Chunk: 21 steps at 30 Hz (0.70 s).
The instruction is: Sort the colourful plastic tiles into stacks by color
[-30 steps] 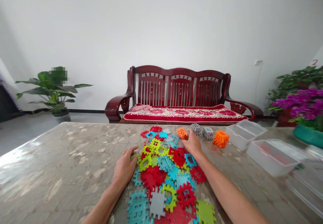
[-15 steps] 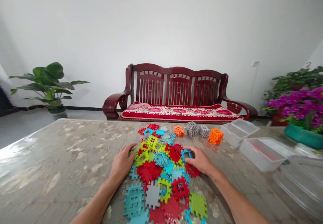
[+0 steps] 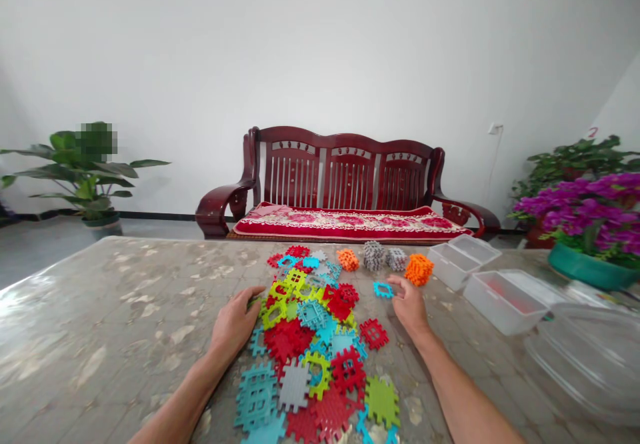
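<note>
A long pile of interlocking plastic tiles with toothed edges lies down the middle of the table, in red (image 3: 290, 339), teal (image 3: 257, 397), lime green (image 3: 382, 401) and grey (image 3: 294, 385). My left hand (image 3: 237, 319) rests at the pile's left edge, thumb and fingers apart, holding nothing. To the right of the pile, my right hand (image 3: 410, 304) has its fingertips at the right edge of a bright blue open-frame tile (image 3: 383, 290), which lies low over the table. A red window tile (image 3: 373, 334) lies just left of my right wrist.
Behind my right hand stand orange stacks (image 3: 419, 269) and grey stacks (image 3: 373, 256) of small toothed pieces. Clear plastic boxes (image 3: 505, 311) and a clear lid (image 3: 590, 357) are at the right. Purple flowers in a green pot (image 3: 595, 265) stand farther right. A wooden bench (image 3: 350, 171) is beyond the table.
My right hand has moved away from me and right, bringing the blue frame tile off the pile's edge onto the table. The red window tile is now uncovered. My left hand stays beside the pile.
</note>
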{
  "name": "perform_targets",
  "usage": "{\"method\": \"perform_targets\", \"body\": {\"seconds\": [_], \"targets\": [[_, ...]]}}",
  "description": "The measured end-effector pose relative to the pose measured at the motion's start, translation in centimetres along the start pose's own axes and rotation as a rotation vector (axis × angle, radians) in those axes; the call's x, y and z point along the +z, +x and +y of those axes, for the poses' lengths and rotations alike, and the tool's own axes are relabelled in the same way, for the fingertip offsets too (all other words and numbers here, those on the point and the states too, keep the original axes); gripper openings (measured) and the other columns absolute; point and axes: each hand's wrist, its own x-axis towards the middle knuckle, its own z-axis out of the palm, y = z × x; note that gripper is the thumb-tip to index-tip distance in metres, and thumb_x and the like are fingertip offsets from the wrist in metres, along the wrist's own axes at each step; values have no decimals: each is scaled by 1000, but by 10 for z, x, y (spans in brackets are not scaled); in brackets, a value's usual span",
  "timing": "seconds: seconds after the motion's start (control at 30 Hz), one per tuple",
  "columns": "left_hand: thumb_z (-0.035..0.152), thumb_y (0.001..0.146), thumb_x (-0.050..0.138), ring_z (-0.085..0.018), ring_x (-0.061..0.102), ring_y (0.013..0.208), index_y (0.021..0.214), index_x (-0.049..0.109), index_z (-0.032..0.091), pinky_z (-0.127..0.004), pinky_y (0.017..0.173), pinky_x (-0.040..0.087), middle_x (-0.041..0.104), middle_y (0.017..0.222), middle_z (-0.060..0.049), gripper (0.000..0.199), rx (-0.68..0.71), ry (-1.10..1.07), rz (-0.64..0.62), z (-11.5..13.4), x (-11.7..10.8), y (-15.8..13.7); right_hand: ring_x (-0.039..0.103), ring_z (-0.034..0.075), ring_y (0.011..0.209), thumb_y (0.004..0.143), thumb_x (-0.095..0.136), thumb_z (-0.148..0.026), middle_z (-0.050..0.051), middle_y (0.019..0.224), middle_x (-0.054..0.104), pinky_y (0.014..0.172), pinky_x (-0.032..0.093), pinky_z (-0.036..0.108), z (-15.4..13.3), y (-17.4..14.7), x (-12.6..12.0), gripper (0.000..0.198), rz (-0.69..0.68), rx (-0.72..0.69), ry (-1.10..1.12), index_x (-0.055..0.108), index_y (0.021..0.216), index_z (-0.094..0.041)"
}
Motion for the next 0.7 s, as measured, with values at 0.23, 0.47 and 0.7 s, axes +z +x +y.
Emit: {"method": "perform_targets", "body": {"seconds": [0.23, 0.47, 0.7], "targets": [[29, 84, 49, -22, 66, 109, 116, 68, 24, -33, 100, 47, 73, 117, -4, 37, 7, -25, 18, -4, 3, 1, 58, 25, 113, 80, 56, -33, 9, 117, 69, 104, 39, 40, -7, -2, -2, 40, -32, -107, -350, 65, 117, -19], [28, 85, 47, -22, 67, 107, 113, 69, 24, -32, 99, 47, 74, 117, -4, 36, 3, -9, 4, 3, -1, -2, 53, 28, 122, 85, 61, -39, 9, 126, 66, 105, 36, 43, -22, -6, 1, 49, -165, -90, -635, 59, 130, -21], [24, 85, 48, -21, 66, 107, 112, 70, 25, -31, 99, 46, 74, 115, -3, 35, 8, 18, -27, 11, -6, -4, 56, 27, 119, 87, 53, -26, 11, 128, 65, 104, 39, 42, -13, -1, 2, 43, -146, -77, -624, 60, 129, -19]]}}
